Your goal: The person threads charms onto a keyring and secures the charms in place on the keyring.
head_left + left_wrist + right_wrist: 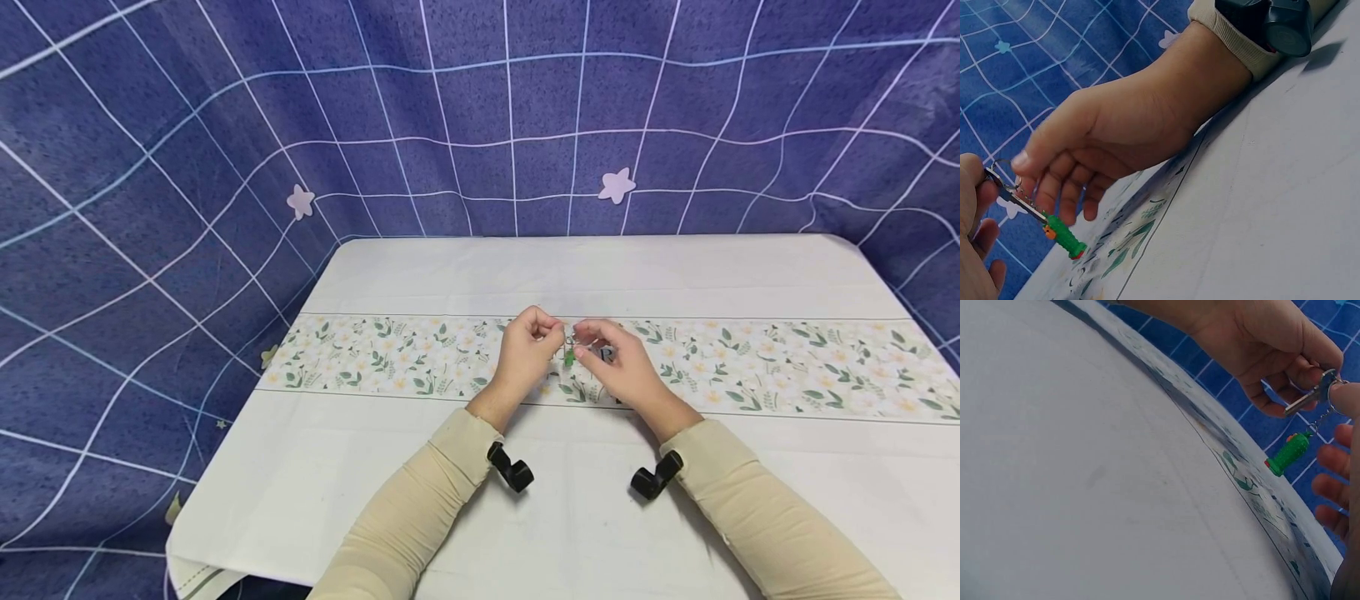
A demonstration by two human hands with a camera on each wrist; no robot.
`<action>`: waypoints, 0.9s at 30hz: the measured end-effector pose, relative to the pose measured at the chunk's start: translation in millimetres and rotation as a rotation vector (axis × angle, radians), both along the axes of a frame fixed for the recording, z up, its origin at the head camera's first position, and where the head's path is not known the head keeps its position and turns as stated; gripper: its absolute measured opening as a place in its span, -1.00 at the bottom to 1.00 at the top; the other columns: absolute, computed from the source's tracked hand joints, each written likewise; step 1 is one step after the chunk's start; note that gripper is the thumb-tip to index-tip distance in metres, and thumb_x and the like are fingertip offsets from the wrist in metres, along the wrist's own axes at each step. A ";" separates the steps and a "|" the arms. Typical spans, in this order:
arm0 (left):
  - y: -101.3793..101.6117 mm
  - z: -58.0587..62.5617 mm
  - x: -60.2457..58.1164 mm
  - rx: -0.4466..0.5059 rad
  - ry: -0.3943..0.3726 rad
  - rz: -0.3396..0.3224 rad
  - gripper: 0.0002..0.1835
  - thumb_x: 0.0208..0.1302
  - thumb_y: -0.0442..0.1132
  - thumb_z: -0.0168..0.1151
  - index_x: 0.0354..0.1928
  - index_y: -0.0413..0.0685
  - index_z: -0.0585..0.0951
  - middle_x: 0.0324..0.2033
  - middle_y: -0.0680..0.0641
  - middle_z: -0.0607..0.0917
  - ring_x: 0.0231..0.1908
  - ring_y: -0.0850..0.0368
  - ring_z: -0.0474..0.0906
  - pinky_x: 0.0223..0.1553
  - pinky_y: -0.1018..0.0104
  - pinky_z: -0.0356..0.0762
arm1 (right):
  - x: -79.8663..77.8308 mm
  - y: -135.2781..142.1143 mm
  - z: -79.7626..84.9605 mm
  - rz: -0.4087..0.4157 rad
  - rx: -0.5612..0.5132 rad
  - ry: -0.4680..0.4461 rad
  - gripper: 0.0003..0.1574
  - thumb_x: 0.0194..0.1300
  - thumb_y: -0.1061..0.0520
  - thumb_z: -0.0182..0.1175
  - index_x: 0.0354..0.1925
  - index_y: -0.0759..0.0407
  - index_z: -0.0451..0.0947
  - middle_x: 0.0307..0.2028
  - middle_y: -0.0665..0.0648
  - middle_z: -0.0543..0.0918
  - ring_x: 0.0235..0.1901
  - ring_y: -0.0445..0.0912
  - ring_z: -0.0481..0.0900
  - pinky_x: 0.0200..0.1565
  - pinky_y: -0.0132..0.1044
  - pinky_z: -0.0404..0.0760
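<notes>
Both hands meet over the flowered band of the table, raised above the cloth. My left hand (527, 350) pinches the head of a metal key (1302, 402) between thumb and fingers. Opposite it, my right hand (626, 364) pinches the thin key ring (1001, 162) near the thumb tip, its other fingers loosely bent. From the ring a short chain (1321, 417) hangs, with a green bumpy charm (1289, 454) with orange-red parts at its end. In the left wrist view the key blade slants down beside the charm. Fingertips hide part of the ring.
A white tablecloth (360, 467) with a printed flower band (787, 367) covers the table. Dark lettering on the band shows partly behind the right hand. A blue curtain (465, 108) with white lines and stars hangs behind and at the left. Black wrist cameras (512, 468) sit on both sleeves.
</notes>
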State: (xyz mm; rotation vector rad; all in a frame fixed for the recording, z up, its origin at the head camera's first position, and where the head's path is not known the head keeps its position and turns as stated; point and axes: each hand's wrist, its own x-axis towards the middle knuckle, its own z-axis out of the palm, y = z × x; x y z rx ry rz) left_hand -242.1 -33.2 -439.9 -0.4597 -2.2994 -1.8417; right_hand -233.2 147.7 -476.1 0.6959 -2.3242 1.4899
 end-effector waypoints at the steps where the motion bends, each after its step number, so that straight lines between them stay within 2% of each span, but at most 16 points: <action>1: -0.1 -0.1 0.1 -0.001 -0.002 -0.002 -0.94 0.32 -0.37 0.19 -0.26 -0.25 0.58 -0.50 0.01 0.63 -0.48 0.27 0.46 -0.43 0.46 0.39 | -0.1 0.4 -0.1 0.010 0.016 -0.022 -0.56 0.34 0.25 0.30 0.16 0.29 0.53 -0.03 0.24 0.67 -0.06 0.09 0.60 0.01 0.05 0.55; 6: 0.4 -0.8 -0.8 0.008 -0.009 -0.007 -0.96 0.34 -0.38 0.19 -0.27 -0.24 0.58 -0.47 -0.08 0.67 -0.45 0.24 0.49 -0.40 0.47 0.41 | -0.3 0.2 -1.1 0.055 0.091 -0.093 -0.54 0.27 0.24 0.35 0.13 0.26 0.55 -0.06 0.24 0.71 -0.04 0.14 0.64 0.07 0.09 0.56; 12: 1.6 -0.8 -1.0 0.007 -0.008 0.014 -0.94 0.34 -0.41 0.21 -0.25 -0.31 0.59 -0.43 -0.23 0.68 -0.44 0.19 0.47 -0.35 0.46 0.38 | -0.8 -1.7 -1.9 0.044 0.130 -0.125 -0.77 0.21 0.27 0.40 -0.12 0.21 0.67 -0.17 0.14 0.73 -0.17 0.02 0.65 -0.05 -0.04 0.62; 19: -1.7 -1.9 -3.0 -0.007 -0.002 0.039 -0.96 0.33 -0.39 0.23 -0.29 -0.22 0.60 -0.50 -0.06 0.65 -0.47 0.24 0.48 -0.28 0.41 0.43 | 0.5 -2.8 0.6 0.043 0.130 -0.144 -0.81 0.24 0.28 0.37 -0.14 0.22 0.70 -0.18 0.14 0.74 -0.19 -0.01 0.66 -0.09 -0.11 0.65; 27: -3.7 -1.5 -3.2 -0.015 -0.021 0.032 -0.96 0.36 -0.38 0.20 -0.29 -0.18 0.59 -0.50 0.00 0.63 -0.48 0.24 0.47 -0.40 0.44 0.41 | 2.1 5.0 -3.4 0.004 0.115 -0.151 -0.76 0.26 0.26 0.36 -0.07 0.21 0.71 -0.19 0.13 0.77 -0.17 0.01 0.71 -0.11 -0.23 0.69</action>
